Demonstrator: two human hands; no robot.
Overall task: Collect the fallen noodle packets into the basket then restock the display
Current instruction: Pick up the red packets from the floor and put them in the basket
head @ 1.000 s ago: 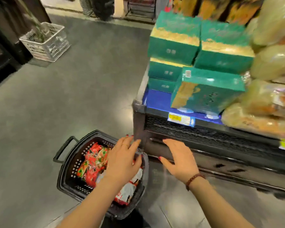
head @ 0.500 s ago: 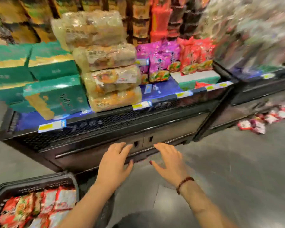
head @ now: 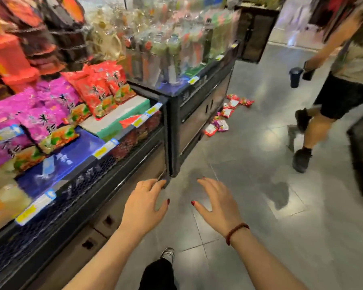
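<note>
Shop aisle, from the head camera: I hold my left hand [head: 145, 206] and right hand [head: 218, 208] out ahead of me, both with fingers spread and loose, gripping nothing. The left hand's fingertips sit by the corner of the display shelf [head: 78, 149]; I cannot tell whether they touch it. The fallen noodle packets [head: 222, 118] lie in a loose scatter on the floor [head: 260, 185] well ahead, close against the foot of the next cabinet [head: 197, 116]. Most are red and white, with one or two purple among them. The basket is out of view. On the shelf to my left, red packets [head: 96, 91] and purple packets [head: 42, 118] lean in rows, with a bare stretch of blue shelf in front of them. A person [head: 348, 65] in dark shorts walks on the right, near the spill.

I judge the packets light, soft-walled and crinkly, with brittle noodles inside that a hard squeeze would crack. The film looks glossy and may slip under a flat palm. I would pinch each by a sealed end, or take it across its flat faces with thumb above and fingers below. Several could go in one grab. Those against the cabinet foot may need drawing out first.
</note>
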